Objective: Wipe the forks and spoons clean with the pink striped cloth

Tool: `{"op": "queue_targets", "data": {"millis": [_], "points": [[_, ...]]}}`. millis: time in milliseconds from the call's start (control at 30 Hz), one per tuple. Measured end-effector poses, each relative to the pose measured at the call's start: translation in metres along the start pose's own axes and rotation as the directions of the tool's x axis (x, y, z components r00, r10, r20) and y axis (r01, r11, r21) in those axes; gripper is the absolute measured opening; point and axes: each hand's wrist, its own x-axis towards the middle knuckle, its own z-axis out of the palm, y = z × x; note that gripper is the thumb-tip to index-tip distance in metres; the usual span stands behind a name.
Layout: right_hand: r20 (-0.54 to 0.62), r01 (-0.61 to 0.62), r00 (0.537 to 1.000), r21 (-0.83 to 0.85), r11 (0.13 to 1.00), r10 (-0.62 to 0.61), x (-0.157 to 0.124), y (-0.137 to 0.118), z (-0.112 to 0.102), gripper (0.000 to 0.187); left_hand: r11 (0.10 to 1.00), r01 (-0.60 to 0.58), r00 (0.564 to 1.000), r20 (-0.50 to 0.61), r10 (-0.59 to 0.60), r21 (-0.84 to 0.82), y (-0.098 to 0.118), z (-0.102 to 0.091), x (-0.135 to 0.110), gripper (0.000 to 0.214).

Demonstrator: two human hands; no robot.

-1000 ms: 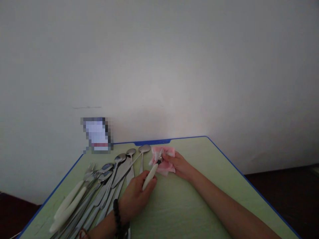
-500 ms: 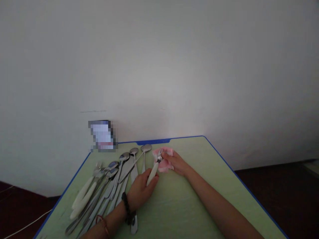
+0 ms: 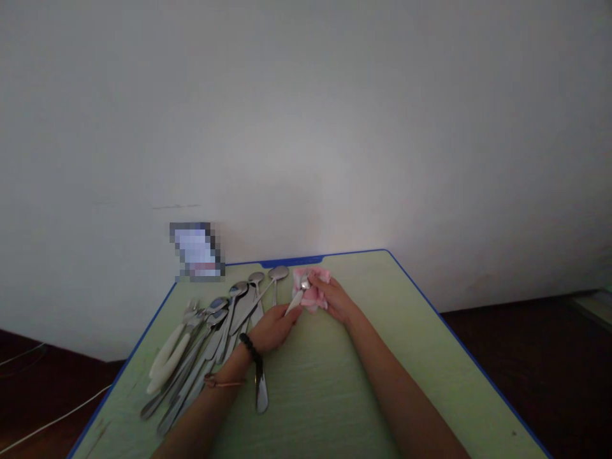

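Note:
My left hand (image 3: 277, 328) is closed round the white handle of a fork (image 3: 295, 303). The fork's metal head points away from me and lies over a pink cloth (image 3: 314, 296). My right hand (image 3: 336, 298) pinches the cloth from its right side, with fingertips at the fork's metal head; the tines are partly covered and hard to make out. Left of my hands spreads a pile of metal spoons (image 3: 238, 290) and other long cutlery. Two white-handled forks (image 3: 167, 358) lie at its left edge. My left forearm hides part of the pile.
The green table top (image 3: 329, 395) has a blue rim and meets a grey wall (image 3: 306, 127). A phone-like device (image 3: 196, 252), blurred out, leans on the wall at the back left. A white cable (image 3: 57, 419) runs along the dark floor at the left.
The fork has turned in my left hand and its handle looks shorter. Both hands sit a little higher in the view, as does the table. The pile lies as before.

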Motion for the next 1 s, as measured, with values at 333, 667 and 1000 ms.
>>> {"op": "queue_targets", "data": {"millis": [333,667,1000], "points": [[0.032,-0.077,0.997,0.125,0.989,0.074,0.011,-0.001,-0.012,0.029,0.993,-0.105,0.982,-0.152,0.112,0.052,-0.008,0.003,0.006,0.024],[0.043,-0.135,0.991,0.123,0.983,0.131,0.012,-0.005,-0.01,0.023,0.994,-0.052,0.988,-0.138,0.065,0.095,-0.011,0.003,0.004,0.03],[-0.011,-0.178,0.983,0.167,0.97,0.182,0.014,-0.004,-0.011,0.021,0.998,-0.038,0.995,-0.092,0.042,0.049,-0.01,0.0,0.004,0.03]]}}
